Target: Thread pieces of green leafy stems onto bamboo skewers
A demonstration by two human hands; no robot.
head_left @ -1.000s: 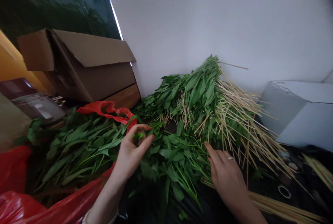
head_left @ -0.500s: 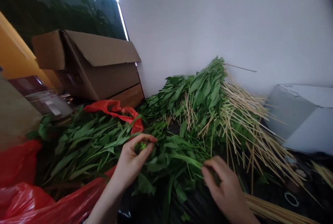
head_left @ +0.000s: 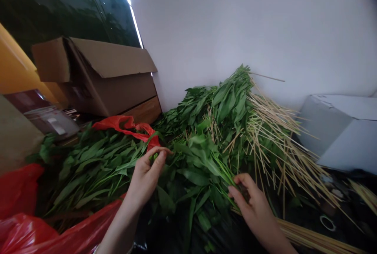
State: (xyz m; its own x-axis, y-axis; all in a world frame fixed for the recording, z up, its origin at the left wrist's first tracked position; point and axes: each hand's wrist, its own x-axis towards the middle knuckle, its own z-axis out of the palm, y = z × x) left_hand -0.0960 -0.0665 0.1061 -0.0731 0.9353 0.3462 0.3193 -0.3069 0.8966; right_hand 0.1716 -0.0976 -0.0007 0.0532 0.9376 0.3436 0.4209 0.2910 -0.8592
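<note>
My left hand (head_left: 145, 179) pinches a small bit of green leaf between thumb and fingers above the heap of leafy greens (head_left: 188, 167). My right hand (head_left: 250, 203) is closed round the stems of a bunch of greens (head_left: 206, 155), lifted a little off the pile with its leaves pointing up and left. More greens (head_left: 88, 167) lie in a red plastic bag (head_left: 59, 230) to the left. Skewered greens and loose bamboo skewers (head_left: 273, 136) are piled against the wall behind.
An open cardboard box (head_left: 100, 77) stands at the back left beside a dark window. A grey-white box (head_left: 341, 132) sits at the right. More skewers (head_left: 312, 238) lie along the lower right on black sheeting. A small ring (head_left: 325, 222) lies near them.
My right hand went from lying flat on the greens to closing round a bunch of stems and raising it. My left hand kept its pinch and stayed nearly in place.
</note>
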